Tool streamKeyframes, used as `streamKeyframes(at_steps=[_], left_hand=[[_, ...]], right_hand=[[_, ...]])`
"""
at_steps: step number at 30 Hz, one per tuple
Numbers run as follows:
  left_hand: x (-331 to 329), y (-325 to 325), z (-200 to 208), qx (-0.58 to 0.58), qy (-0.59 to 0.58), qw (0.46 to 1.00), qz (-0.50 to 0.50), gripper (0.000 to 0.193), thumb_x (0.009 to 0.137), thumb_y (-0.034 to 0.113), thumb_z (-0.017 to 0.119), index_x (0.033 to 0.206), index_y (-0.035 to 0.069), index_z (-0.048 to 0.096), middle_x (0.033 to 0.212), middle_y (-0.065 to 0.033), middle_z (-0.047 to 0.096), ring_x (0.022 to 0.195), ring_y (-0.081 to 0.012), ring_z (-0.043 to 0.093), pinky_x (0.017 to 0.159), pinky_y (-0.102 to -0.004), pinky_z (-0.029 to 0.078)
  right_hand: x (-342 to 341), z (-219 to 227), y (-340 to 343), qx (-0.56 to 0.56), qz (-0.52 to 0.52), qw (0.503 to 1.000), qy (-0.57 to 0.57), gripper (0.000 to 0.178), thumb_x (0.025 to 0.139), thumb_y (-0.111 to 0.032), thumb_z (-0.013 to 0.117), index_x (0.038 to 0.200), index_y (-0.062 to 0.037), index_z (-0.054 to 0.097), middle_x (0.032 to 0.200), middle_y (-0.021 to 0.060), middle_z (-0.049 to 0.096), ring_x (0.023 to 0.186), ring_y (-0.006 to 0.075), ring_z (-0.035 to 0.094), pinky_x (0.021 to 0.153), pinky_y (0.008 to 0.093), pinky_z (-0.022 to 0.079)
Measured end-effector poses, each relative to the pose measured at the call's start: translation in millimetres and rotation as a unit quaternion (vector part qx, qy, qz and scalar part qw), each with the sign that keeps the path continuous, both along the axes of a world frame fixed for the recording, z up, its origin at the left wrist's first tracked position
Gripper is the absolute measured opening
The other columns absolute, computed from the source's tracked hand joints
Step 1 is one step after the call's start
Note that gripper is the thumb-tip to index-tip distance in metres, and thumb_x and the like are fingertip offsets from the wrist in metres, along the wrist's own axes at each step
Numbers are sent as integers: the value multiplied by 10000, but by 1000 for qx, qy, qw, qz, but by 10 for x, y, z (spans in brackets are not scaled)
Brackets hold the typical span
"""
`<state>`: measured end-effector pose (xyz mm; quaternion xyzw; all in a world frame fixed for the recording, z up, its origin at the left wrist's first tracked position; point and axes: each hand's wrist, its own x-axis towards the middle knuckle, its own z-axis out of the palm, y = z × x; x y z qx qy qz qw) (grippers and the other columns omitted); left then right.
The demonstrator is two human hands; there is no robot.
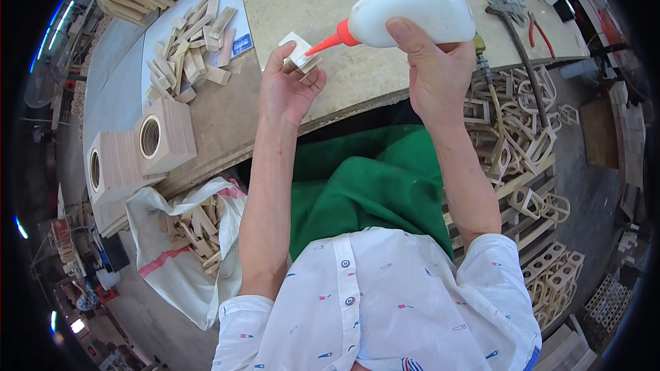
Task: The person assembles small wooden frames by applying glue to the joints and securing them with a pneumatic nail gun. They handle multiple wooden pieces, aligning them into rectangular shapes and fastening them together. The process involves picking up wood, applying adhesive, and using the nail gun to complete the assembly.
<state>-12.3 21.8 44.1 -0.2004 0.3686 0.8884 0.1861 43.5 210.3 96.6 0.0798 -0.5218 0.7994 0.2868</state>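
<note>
My left hand (291,89) holds a small pale wooden piece (300,48) between thumb and fingers above the workbench. A white squeeze bottle (410,7) with a red nozzle (331,41) is gripped in my right hand (438,69). The bottle lies tilted on its side, its tip pointing left and down at the wooden piece. That tip is at or just over the piece's face; I cannot tell if it touches. Part of the piece is hidden behind the nozzle and my fingers.
Loose wooden strips (184,55) lie piled at the bench's left. Two stacks of square wooden plates with round holes (167,136) stand nearer. A white sack (155,233) of offcuts sits below. Right are a hammer (512,31), red-handled pliers (540,34) and heaped wooden frames (509,124).
</note>
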Motion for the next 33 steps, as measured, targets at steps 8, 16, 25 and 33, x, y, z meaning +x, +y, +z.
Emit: streamKeyframes(at_steps=[8, 16, 25, 33], left_hand=[[-39, -53, 0, 50, -14, 998, 24, 417, 799, 254, 711, 1001, -45, 501, 917, -142, 548, 755, -235, 582, 780, -425, 516], [-45, 6, -39, 88, -58, 994, 25, 454, 808, 240, 705, 1040, -62, 459, 940, -164, 541, 752, -243, 579, 789, -443, 509], [-37, 87, -6, 100, -64, 993, 18, 467, 827, 245, 685, 1071, -85, 463, 954, -171, 529, 788, -249, 573, 808, -447, 503], [-37, 80, -7, 100, -56, 993, 8, 479, 826, 237, 686, 1085, -87, 448, 963, -173, 542, 777, -256, 583, 808, -451, 505]], right_hand=[[76, 23, 59, -37, -26, 998, -32, 348, 830, -27, 712, 1152, -15, 583, 1034, 80, 663, 955, 190, 658, 839, 347, 546], [105, 55, -83, -94, 26, 991, -87, 379, 812, -15, 714, 1151, 38, 552, 1025, 75, 646, 913, 152, 636, 798, 296, 522], [76, -4, -140, -104, 19, 993, -51, 506, 784, 29, 733, 1229, 40, 493, 1080, 85, 630, 966, 153, 626, 843, 289, 519], [94, 31, -139, -84, 11, 994, -69, 485, 791, 31, 726, 1221, 44, 502, 1076, 87, 636, 964, 151, 629, 835, 287, 522]])
